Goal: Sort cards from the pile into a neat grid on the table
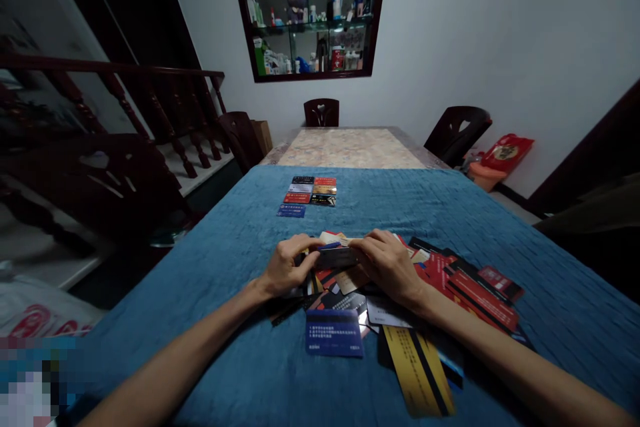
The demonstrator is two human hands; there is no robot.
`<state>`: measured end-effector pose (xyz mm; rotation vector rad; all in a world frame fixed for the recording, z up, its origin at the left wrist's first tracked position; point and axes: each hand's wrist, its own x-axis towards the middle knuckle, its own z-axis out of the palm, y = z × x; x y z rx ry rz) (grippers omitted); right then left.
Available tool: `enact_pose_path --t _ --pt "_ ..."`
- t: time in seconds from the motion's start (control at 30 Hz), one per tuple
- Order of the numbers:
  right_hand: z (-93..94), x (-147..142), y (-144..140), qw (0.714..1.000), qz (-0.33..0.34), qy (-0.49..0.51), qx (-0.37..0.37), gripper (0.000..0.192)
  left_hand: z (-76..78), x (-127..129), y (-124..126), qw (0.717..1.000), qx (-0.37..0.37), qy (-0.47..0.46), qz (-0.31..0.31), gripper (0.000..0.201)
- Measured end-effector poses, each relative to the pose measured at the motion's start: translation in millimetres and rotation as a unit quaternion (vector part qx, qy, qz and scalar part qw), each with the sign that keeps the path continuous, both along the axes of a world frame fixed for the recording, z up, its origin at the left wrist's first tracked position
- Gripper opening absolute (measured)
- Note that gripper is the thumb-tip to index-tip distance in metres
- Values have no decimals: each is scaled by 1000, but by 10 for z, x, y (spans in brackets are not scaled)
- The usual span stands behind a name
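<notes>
A dark card stands tilted between the two hands, above the near-middle part of a loose pile of cards. The left hand pinches its left end between thumb and fingers; the right hand has its fingers closed at the right end, its thumb hidden. The fingers cover both ends of the card, and a blue edge shows just behind it; whether that is a second card in the grip cannot be told.

The pile overlaps so much that most cards show only in part, and the right hand and forearm hide some of them. Nearest lie a blue card and a gold card with a black stripe; red cards spread to the right. Farther off, slightly left, seven cards lie in two columns on the blue cloth.

Beyond the cloth is the patterned far end of the table, with dark chairs around it, a railing to the left and a wall cabinet holding a purple toy. Coarse squares blot out the near left corner.

The blue card bears three numbered lines of Chinese print, too small to read surely. A white bag at left carries red round marks.
</notes>
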<state>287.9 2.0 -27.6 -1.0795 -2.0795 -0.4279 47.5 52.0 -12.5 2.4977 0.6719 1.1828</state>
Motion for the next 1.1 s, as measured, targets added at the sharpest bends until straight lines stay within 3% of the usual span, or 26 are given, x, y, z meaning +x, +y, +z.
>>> enact_pose_path --t 0.17,0.4,0.63,1.1 --pt "-5 -14 7 1000 -3 -3 5 20 -30 37 0 1000 27 -5 -5 15" --pt "38 -59 -14 998 -20 -47 33 20 -5 32 27 1000 -6 -25 0 17" --pt "72 -110 -43 997 -22 -77 24 25 5 21 50 999 5 -38 10 17" --pt "86 -162 -32 989 -47 -98 100 27 61 17 40 998 12 -48 32 15"
